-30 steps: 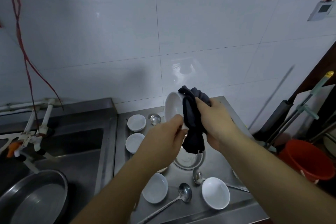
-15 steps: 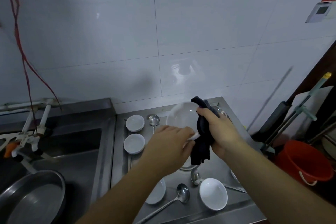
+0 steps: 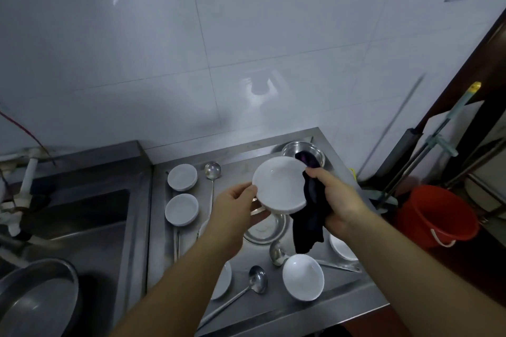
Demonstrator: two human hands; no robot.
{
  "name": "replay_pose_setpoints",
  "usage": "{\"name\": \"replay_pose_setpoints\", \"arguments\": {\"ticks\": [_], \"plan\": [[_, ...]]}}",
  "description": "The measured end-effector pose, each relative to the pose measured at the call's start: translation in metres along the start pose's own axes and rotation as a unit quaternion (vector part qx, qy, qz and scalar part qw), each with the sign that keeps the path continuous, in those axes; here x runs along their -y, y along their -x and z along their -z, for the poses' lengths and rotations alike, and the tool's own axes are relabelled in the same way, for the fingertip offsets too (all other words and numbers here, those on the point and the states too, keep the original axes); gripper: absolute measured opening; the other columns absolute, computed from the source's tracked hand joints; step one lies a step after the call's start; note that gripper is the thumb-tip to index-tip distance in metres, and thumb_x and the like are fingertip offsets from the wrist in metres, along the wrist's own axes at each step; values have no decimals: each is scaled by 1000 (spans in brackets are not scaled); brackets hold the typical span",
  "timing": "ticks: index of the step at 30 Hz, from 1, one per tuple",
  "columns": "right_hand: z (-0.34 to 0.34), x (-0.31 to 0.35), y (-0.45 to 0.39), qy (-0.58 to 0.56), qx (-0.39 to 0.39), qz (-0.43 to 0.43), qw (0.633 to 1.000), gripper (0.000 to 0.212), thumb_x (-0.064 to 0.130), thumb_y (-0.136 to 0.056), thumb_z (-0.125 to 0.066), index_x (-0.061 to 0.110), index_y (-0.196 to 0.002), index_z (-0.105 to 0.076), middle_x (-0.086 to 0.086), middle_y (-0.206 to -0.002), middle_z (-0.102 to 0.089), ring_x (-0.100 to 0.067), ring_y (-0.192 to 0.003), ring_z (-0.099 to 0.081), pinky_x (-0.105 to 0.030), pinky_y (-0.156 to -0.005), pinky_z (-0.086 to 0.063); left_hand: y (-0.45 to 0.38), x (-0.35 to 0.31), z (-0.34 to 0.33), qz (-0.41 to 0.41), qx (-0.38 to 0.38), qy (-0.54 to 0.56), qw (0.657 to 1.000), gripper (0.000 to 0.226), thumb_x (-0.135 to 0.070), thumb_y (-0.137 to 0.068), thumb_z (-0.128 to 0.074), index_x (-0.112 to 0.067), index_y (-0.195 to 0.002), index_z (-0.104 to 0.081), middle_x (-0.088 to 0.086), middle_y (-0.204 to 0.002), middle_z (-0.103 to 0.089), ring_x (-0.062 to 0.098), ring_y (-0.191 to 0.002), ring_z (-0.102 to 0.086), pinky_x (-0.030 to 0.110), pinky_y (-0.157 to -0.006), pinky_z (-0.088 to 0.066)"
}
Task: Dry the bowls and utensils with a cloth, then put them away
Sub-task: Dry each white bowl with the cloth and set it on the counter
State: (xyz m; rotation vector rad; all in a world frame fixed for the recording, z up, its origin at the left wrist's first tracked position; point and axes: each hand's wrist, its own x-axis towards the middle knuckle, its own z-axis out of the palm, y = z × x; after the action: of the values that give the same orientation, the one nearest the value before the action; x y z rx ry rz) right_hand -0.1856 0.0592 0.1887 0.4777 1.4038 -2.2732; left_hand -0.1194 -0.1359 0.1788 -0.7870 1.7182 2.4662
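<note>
I hold a white bowl [image 3: 278, 186] above the steel counter [image 3: 241, 161], its inside facing up toward me. My left hand [image 3: 232, 216] grips its left rim from below. My right hand [image 3: 335, 197] grips a dark cloth [image 3: 310, 216] against the bowl's right rim; the cloth hangs down below the hand. On the counter lie more white bowls: two at the back left [image 3: 182, 177] [image 3: 181, 209], one at the front [image 3: 303, 276], one partly hidden by my left arm [image 3: 222, 280], one under my right arm [image 3: 342, 247]. Steel ladles lie at the back [image 3: 212, 171] and front [image 3: 256, 280].
A steel bowl [image 3: 301, 149] sits at the counter's back right and a steel plate [image 3: 267, 230] under my hands. A sink [image 3: 82, 216] with a metal basin [image 3: 35, 298] lies to the left. A red bucket [image 3: 438, 213] and mop handles stand right.
The bowl tipped from standing on edge to lying nearly flat, inside up. The cloth slid from over the bowl's middle to its right rim. My view shifted down and right.
</note>
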Motion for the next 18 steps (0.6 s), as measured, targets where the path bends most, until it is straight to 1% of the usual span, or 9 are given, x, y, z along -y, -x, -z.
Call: {"name": "replay_pose_setpoints", "arguments": {"ticks": [1, 2, 3, 4, 6, 9, 11, 14, 18], "plan": [[8, 4, -5, 14, -3, 9, 1000, 19, 14, -86, -79, 18, -104, -83, -15, -97, -80, -33, -81, -77, -64, -84, -61, -5, 4, -5, 8, -3, 2, 1000, 16, -15, -105, -63, -11, -113, -76, 9, -99, -82, 24, -92, -81, 35, -74, -65], [16, 8, -11, 29, -11, 22, 999, 17, 10, -87, -78, 26, -89, -85, -13, -88, -79, -32, -75, -76, -66, -81, -60, -11, 7, -12, 13, -6, 0, 1000, 15, -14, -104, -65, -12, -113, -77, 10, -100, -82, 24, -92, -81, 37, -75, -66], [24, 13, -16, 47, -24, 30, 998, 25, 7, -87, -76, 29, -78, -83, -12, -81, -78, -31, -69, -74, -65, -75, -60, -16, 11, -19, 16, -7, -7, 1000, 15, -13, -103, -66, -12, -113, -77, 10, -101, -82, 24, -94, -81, 39, -76, -66], [32, 19, -22, 64, -28, 28, 997, 25, 5, -88, -75, 27, -79, -82, -12, -77, -75, -31, -65, -72, -63, -69, -60, -22, 14, -27, 16, -6, -15, 1000, 16, -12, -102, -66, -13, -114, -77, 11, -102, -81, 25, -95, -80, 41, -78, -66], [48, 30, -35, 94, -36, 20, 995, 14, 5, -87, -76, 19, -88, -80, -11, -74, -71, -28, -61, -69, -52, -59, -61, -32, 21, -46, 17, -8, -31, 999, 18, -11, -101, -66, -12, -115, -76, 13, -106, -81, 28, -98, -80, 43, -80, -67], [75, 48, -62, 138, -57, 44, 988, 16, 4, -85, -81, 18, -85, -74, -7, -67, -65, -26, -59, -65, -41, -55, -58, -50, 32, -78, 16, -26, -58, 998, 20, -11, -99, -67, -15, -115, -77, 12, -106, -80, 28, -97, -80, 42, -79, -67], [93, 59, -82, 154, -60, 53, 985, 21, 5, -84, -84, 18, -95, -70, -6, -66, -66, -27, -61, -64, -42, -56, -57, -65, 40, -99, 26, -36, -55, 997, 20, -11, -99, -67, -14, -117, -75, 13, -108, -78, 26, -95, -80, 39, -77, -67], [121, 73, -114, 152, -54, 35, 986, 24, 12, -86, -85, 15, -107, -73, -10, -78, -73, -31, -69, -69, -45, -61, -60, -92, 50, -129, 48, -52, -39, 997, 20, -10, -100, -67, -10, -119, -71, 13, -112, -77, 22, -92, -80, 36, -74, -66], [155, 81, -157, 144, -47, -8, 989, 20, 15, -88, -83, 9, -106, -75, -20, -88, -69, -36, -75, -66, -54, -68, -59, -128, 69, -157, 68, -61, -46, 995, 19, -9, -100, -65, -8, -117, -74, 13, -112, -78, 24, -95, -80, 36, -75, -66]]}}
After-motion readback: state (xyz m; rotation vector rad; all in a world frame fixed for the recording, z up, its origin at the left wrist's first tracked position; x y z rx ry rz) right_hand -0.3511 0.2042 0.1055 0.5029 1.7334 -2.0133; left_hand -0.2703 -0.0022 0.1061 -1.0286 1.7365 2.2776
